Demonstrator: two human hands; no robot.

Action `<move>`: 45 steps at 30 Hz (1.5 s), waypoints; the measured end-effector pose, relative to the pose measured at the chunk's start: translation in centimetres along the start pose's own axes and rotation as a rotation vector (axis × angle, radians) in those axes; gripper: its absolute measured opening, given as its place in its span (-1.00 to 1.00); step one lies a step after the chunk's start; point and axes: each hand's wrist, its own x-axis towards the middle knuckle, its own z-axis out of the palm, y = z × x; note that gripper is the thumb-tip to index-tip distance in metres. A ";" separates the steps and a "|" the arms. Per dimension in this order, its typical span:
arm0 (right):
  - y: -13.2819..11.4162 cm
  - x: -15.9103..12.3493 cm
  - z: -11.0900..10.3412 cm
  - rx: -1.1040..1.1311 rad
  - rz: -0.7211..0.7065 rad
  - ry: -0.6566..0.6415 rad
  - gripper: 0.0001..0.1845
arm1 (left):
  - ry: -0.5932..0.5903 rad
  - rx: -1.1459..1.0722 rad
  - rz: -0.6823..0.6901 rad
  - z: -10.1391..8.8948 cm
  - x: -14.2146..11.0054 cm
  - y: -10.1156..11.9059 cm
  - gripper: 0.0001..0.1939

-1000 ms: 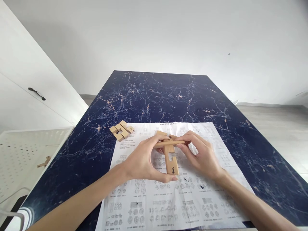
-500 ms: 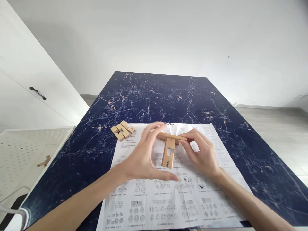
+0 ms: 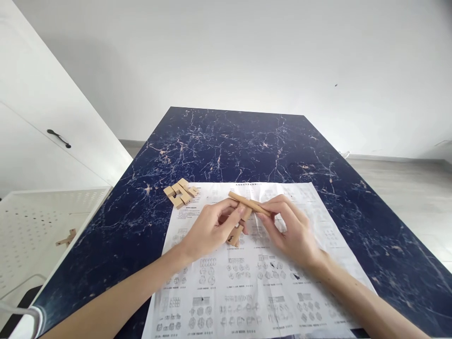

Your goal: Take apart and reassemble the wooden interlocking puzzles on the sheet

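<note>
Two notched wooden puzzle bars (image 3: 243, 207) are crossed above a printed instruction sheet (image 3: 254, 278). My left hand (image 3: 208, 230) is closed round the lower bar, the one with a black mark on it. My right hand (image 3: 291, 233) pinches the end of the upper bar, which slants up to the left. Both hands hover just above the sheet on the dark blue marble table (image 3: 229, 146).
Several loose wooden puzzle pieces (image 3: 179, 192) lie at the sheet's upper left corner. A white perforated shelf (image 3: 31, 226) at the left holds one small wooden piece (image 3: 66, 238). A white cabinet with a black handle (image 3: 59, 138) stands beyond it.
My left hand, open half a second ago, has closed on the marked bar again. The marked bar has swung from pointing towards me to slanting left and sits lower.
</note>
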 end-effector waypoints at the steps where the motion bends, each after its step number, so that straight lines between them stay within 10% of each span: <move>1: 0.1 0.0 0.0 -0.008 0.004 -0.035 -0.87 | -0.003 -0.021 -0.005 0.0 0.0 0.0 -0.58; 16: -0.4 -0.2 0.0 -0.170 -0.082 -0.069 -0.57 | -0.069 -0.123 -0.079 0.2 0.0 0.4 -0.54; 45: -1.3 0.0 0.3 -0.375 -0.104 0.071 -0.84 | -0.066 -0.184 -0.031 0.3 0.6 -0.2 -0.61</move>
